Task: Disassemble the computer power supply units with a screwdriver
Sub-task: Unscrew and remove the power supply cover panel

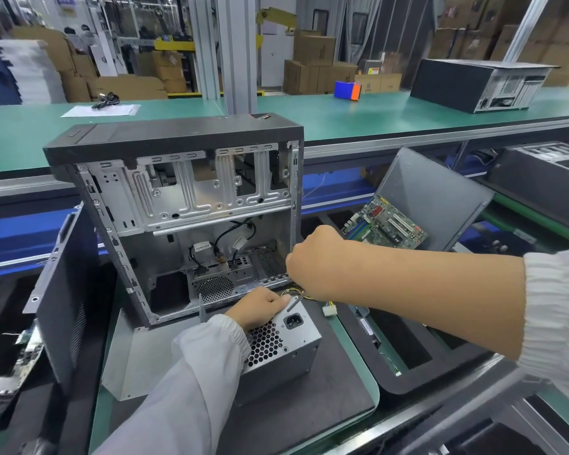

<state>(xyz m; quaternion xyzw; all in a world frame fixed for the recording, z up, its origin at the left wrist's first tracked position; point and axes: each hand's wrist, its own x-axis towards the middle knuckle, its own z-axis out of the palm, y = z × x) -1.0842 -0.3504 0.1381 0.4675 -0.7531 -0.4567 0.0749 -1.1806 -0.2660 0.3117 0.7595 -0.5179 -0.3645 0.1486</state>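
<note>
**Power supply unit held on pallet, screwdriver at top edge**

Power supply unit [278, 349] on dark pallet [309, 418], just near of open computer case [184, 205]. Left hand [260, 307] on far top edge, fingers curled over it. Right hand [316, 261] fisted around screwdriver [295, 302]; shaft angled down-left, tip at unit's top by left fingertips. Motherboard [386, 223] in bin, right.

A silver-grey power supply unit [286, 349] with a black honeycomb grille sits on a black mat [309, 415], beside a bare-metal computer case [184, 205] with black top, a green circuit board [386, 223], and the green tabletop [358, 116].
</note>
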